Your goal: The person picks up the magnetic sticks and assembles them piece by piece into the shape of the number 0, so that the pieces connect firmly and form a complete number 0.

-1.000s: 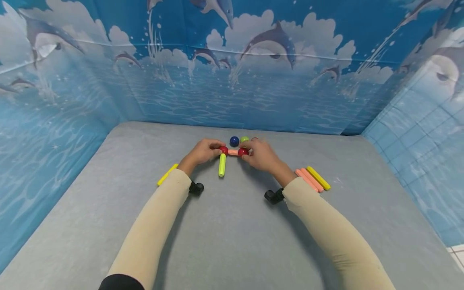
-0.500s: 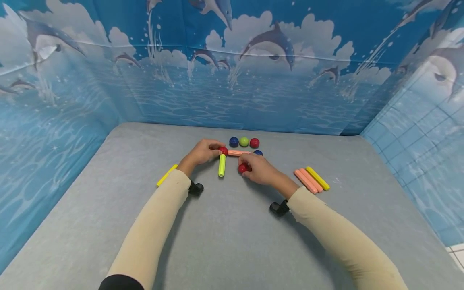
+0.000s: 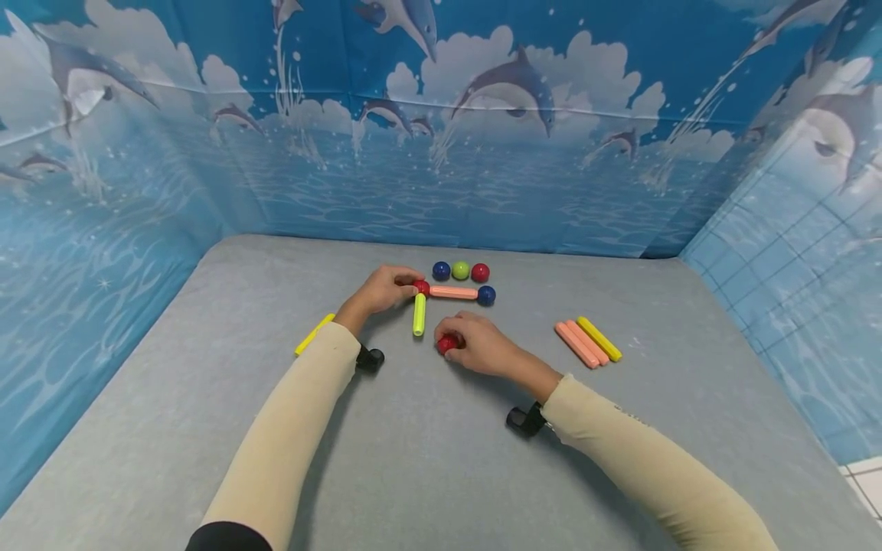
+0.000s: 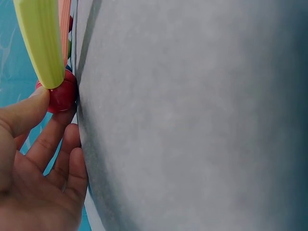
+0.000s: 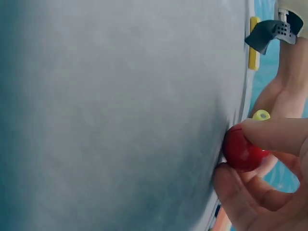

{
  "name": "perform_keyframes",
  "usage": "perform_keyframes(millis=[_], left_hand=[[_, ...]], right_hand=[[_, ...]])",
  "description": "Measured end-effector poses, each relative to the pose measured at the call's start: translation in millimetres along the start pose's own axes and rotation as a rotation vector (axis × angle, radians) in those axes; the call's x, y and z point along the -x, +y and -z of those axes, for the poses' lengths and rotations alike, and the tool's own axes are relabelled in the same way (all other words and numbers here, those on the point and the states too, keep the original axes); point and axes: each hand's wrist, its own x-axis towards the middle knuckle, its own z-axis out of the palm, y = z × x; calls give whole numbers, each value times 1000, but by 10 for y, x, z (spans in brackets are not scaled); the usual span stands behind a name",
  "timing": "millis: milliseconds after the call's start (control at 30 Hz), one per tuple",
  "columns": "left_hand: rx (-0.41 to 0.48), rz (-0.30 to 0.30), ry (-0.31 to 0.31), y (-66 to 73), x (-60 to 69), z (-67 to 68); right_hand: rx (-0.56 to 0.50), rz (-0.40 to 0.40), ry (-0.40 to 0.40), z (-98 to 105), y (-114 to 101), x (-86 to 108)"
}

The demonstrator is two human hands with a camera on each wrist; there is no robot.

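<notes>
My L hand (image 3: 383,289) pinches 1 red ball (image 4: 62,98), part-hidden by fingers, w/ lime rod (image 3: 419,314) toward table's (image 3: 427,459) near edge, orange rod (image 3: 453,292) to blue ball (image 3: 485,295). R hand (image 3: 478,342) grips 2nd red ball (image 5: 243,151), part-covered, mid-table. Nr far edge: 3 balls (image 3: 460,269). Toward R edge: 2 orange rods (image 3: 576,344), 1 yellow rod (image 3: 599,338); toward L edge: another yellow (image 3: 315,334), part-hidden by sleeve (image 3: 289,421).

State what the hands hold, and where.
Left hand: glossy red junction ball, at its left side. Right hand: separate glossy red ball, by opposite sides.
</notes>
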Motion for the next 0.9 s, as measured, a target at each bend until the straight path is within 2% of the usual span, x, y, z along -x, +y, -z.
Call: perform_keyframes(millis=[167, 267, 633, 900], left_hand=[[-3, 7, 2, 0, 6, 4], [-2, 6, -3, 12, 12, 11], [-5, 12, -9, 46, 25, -1], [0, 26, -4, 38, 39, -1]], right_hand=[[-100, -93, -43, -35, -49, -8], [-134, -117, -61, -43, -69, -6], [-138, -74, -75, -39, -71, 35], [-117, -46, -37, -82, -104, 35]])
